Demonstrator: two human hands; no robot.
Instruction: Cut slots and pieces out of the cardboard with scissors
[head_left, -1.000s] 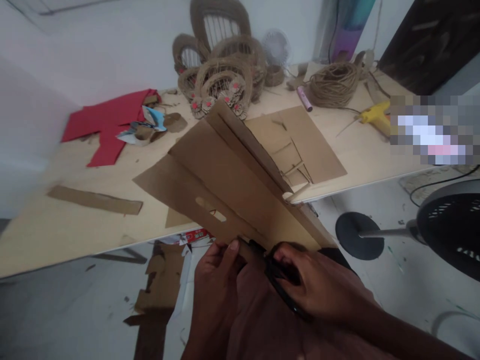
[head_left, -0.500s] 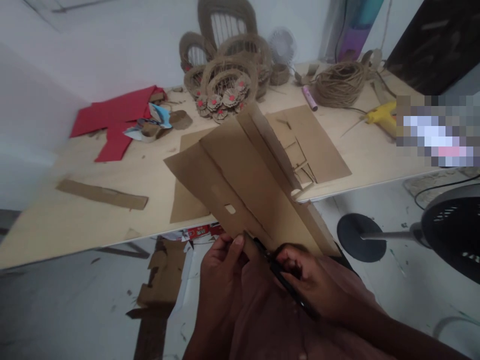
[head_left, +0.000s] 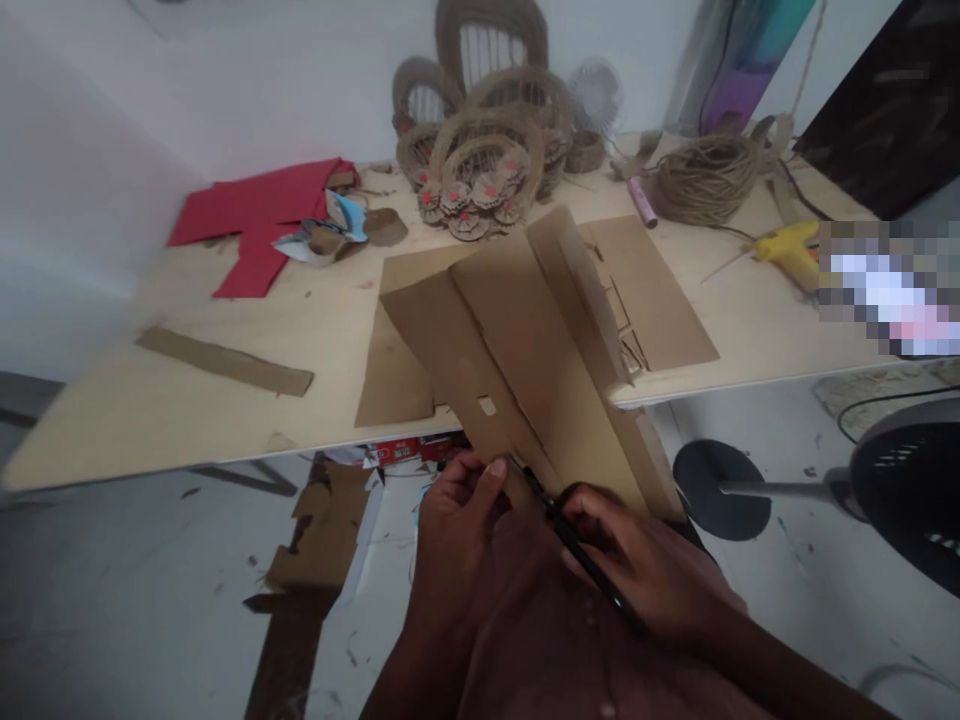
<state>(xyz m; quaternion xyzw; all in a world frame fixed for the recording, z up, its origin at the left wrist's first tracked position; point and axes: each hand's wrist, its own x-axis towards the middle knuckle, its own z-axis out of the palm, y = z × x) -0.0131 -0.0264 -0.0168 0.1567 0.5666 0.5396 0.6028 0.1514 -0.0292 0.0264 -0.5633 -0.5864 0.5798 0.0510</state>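
A folded sheet of brown cardboard [head_left: 517, 350] leans from my lap up over the table's edge. It bears a long crease or slit and a small rectangular hole. At its lower left edge my left hand [head_left: 469, 510] pinches the cardboard between thumb and fingers. My right hand [head_left: 630, 555] is closed round a slim black tool, which looks like a utility knife [head_left: 589, 570]. Its tip lies against the cardboard, close to my left fingertips. The blade is too small to make out clearly.
The table [head_left: 97, 420] carries a cardboard strip [head_left: 225, 360], red sheets [head_left: 255, 205], twine-wrapped baskets [head_left: 487, 150], a coil of twine [head_left: 709, 180] and a yellow glue gun [head_left: 791, 250]. Cardboard scraps [head_left: 322, 540] lie below. A black fan [head_left: 911, 490] stands at right.
The view has shifted a little, so the table things sit further right. My hands keep the same grip, with the black tool still against the cardboard's lower edge.
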